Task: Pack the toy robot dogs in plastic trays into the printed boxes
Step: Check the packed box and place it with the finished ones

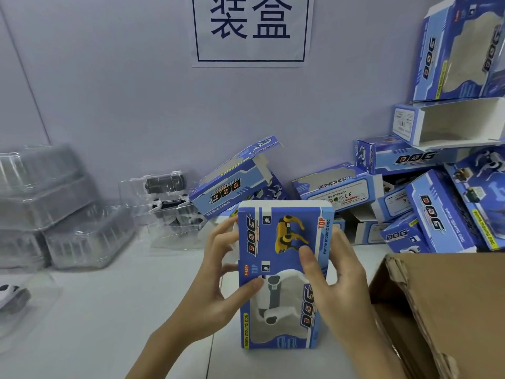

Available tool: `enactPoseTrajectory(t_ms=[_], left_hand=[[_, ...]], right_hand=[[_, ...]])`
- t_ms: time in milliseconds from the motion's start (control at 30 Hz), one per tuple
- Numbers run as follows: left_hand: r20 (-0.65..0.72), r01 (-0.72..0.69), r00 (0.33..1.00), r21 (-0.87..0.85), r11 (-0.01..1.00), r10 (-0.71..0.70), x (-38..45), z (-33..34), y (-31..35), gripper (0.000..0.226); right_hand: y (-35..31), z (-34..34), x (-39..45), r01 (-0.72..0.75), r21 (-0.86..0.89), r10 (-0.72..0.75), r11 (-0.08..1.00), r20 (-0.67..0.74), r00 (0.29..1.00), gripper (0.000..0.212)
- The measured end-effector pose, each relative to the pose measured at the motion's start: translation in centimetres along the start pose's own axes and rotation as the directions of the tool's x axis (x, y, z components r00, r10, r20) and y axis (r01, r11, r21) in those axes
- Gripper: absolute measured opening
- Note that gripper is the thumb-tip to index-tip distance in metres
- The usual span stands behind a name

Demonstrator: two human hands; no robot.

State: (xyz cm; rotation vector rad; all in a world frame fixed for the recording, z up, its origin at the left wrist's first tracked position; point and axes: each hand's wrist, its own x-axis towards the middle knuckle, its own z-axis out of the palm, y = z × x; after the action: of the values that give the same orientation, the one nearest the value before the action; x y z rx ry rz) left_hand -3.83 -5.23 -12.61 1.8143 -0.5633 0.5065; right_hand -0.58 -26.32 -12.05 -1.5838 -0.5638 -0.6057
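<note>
A blue printed box with a yellow dog picture stands on end at the centre, above the white table. A white toy robot dog shows through its clear window. My left hand grips the box's left side, thumb on the front by the window. My right hand holds the right side, thumb pressed on the front face. More toy dogs in clear plastic trays lie at the back, left of centre.
Empty clear trays are stacked at the left. A pile of blue printed boxes, some open, fills the back right. A brown cardboard carton stands open at the right. A paper sign hangs on the wall.
</note>
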Motion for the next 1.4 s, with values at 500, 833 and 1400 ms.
enactPoseTrajectory(t_ms=[500,833,1400], left_hand=[[-0.249,-0.039,0.957,0.393,0.919,0.147,0.1,2.3,0.2,0.039],[-0.37,0.01,0.912,0.448,0.894,0.175,-0.5,2.4,1.8,0.059],[-0.273,0.144,0.953,0.037,0.989,-0.129,0.2,0.4,-0.7,0.082]], right_hand=[[0.2,1.6,-1.3,-0.067,0.106,0.076,0.992,-0.088,0.993,0.056],[-0.4,5.0,-3.7,-0.072,-0.059,0.079,0.996,0.114,0.99,0.088],[1.5,0.7,-1.2,-0.078,0.269,0.047,0.96,0.119,0.992,0.067]])
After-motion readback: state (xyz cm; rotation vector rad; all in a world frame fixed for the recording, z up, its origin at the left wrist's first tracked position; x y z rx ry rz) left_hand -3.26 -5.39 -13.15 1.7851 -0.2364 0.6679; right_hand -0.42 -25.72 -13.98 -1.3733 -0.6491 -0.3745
